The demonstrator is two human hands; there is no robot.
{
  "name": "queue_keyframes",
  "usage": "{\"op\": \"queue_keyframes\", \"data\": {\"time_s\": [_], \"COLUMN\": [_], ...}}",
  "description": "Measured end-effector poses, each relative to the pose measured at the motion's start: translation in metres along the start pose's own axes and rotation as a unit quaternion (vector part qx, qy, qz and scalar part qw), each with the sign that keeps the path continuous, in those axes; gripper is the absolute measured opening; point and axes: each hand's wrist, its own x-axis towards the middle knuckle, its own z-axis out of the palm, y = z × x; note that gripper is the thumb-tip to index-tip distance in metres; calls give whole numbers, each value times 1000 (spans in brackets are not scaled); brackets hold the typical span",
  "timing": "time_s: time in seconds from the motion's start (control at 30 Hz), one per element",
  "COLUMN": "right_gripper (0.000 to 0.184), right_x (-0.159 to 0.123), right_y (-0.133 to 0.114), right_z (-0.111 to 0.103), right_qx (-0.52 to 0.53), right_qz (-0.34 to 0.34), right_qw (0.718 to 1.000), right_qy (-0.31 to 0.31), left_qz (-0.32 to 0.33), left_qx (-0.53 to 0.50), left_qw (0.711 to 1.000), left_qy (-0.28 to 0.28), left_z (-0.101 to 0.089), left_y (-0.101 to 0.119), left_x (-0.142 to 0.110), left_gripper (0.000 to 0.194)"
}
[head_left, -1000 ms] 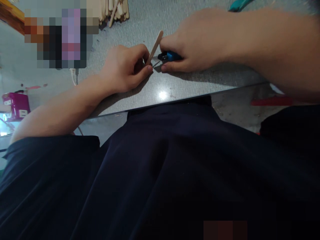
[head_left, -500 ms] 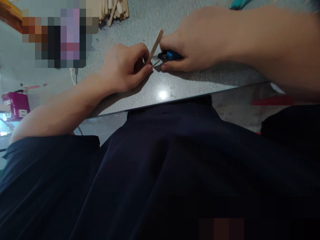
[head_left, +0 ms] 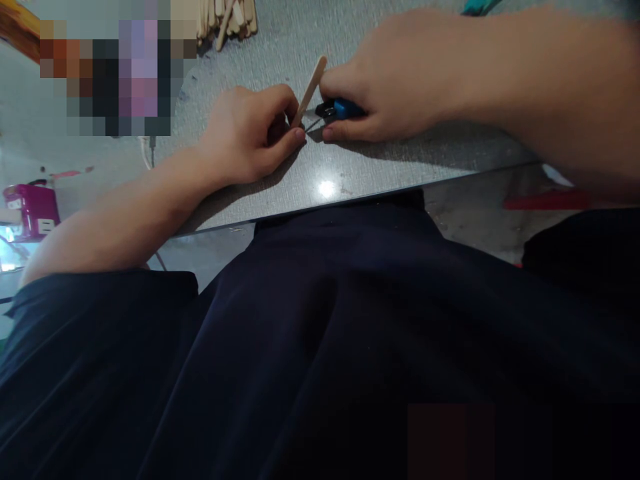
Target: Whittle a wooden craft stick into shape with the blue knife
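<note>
My left hand point(head_left: 253, 133) is closed, pinching the lower end of a wooden craft stick point(head_left: 313, 90) between thumb and fingers. The stick slants up to the right, its rounded top end beside the knuckles of my other hand. Wrapped round a blue and black utility knife point(head_left: 345, 109), my right hand point(head_left: 370, 93) rests low over the table. The knife's blade points left and meets the stick close to my left fingertips. Where exactly the edge touches is too small to tell.
A pile of craft sticks point(head_left: 233, 20) lies at the back of the grey table point(head_left: 280, 200). A teal object point(head_left: 480, 7) shows at the top right. To the left are a white cable point(head_left: 147, 153) and a purple box point(head_left: 34, 210). The table's front edge runs just before my lap.
Almost nothing differs. Both hands, the craft stick and the knife keep their places, with only a very slight shift of the whole view.
</note>
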Motion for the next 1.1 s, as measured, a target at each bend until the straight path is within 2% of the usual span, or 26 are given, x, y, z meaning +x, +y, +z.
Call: {"op": "queue_keyframes", "data": {"time_s": [0.4,0.6,0.77,1.1], "right_gripper": [88,87,87,91], "right_x": [2,1,0,1], "right_y": [-1,-2,-3,-2], "right_z": [2,-1,-1,1], "right_qx": [-1,4,7,-4], "right_qz": [1,2,8,0], "right_qw": [1000,1000,1000,1000], "right_qy": [7,1,2,11], "left_qz": [19,-13,-7,5], "left_qx": [4,19,8,-12], "left_qw": [1000,1000,1000,1000], "left_qy": [0,-13,-23,-7], "left_z": [-1,-2,-4,-2], "left_y": [-4,3,4,-1], "left_x": [-1,1,0,-2], "left_gripper": [36,30,35,38]}}
